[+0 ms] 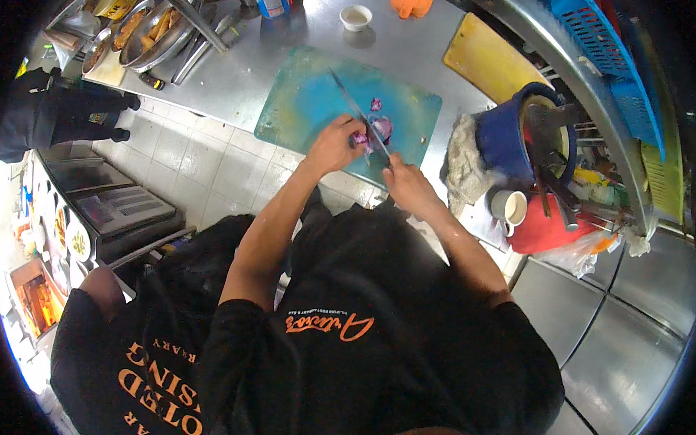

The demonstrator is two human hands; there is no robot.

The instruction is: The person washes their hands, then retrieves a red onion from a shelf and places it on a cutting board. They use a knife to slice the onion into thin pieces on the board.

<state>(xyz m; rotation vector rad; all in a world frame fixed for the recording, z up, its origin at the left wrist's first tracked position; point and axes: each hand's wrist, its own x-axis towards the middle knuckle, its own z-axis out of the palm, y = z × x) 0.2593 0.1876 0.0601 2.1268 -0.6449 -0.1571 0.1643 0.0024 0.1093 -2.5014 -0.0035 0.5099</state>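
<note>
My right hand is closed round the handle of a long kitchen knife, its blade slanting away to the upper left over the cutting board. Left of the blade, the curled fingers of my left hand press on purple pieces of what looks like red onion. A larger purple piece lies just right of the blade, and a small chopped bit sits beyond it. All of this rests on a worn blue-green cutting board. My fingers partly hide the pieces beneath them.
A white bowl and an orange object stand at the back of the steel counter. At right are a yellow board, a cloth, a blue bucket and a mug. Food trays stand upper left; a co-worker is close at left.
</note>
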